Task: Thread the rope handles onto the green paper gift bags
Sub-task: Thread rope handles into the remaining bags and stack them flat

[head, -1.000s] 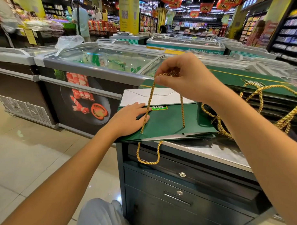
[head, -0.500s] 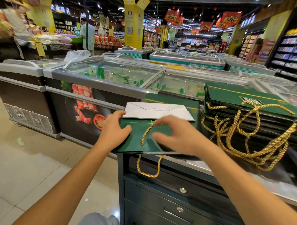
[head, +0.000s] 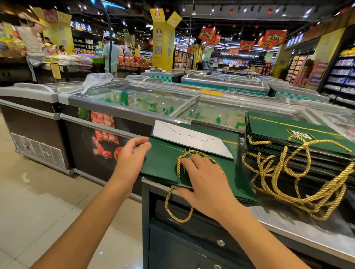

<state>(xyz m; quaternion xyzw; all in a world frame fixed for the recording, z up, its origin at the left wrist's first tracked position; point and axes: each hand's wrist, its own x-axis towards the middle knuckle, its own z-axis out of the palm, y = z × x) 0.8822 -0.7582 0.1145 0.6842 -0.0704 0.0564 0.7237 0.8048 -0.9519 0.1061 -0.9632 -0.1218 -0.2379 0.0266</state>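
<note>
Head view: right hand (head: 203, 185) spread on green bag (head: 163, 162), rope handle (head: 178, 166) encircling fingertips (head: 195, 161).

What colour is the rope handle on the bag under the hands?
Gold, a twisted rope handle; clearest in the head view, against the green bag.

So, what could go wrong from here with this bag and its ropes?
1. The bag lies at the front left corner of the counter; if the left hand and right hand lift, it may slide off.
2. The hanging loop dangles before the drawers and could snag when the bag moves.
3. The loose ropes of the stack lie close by and may tangle with this bag's.
</note>
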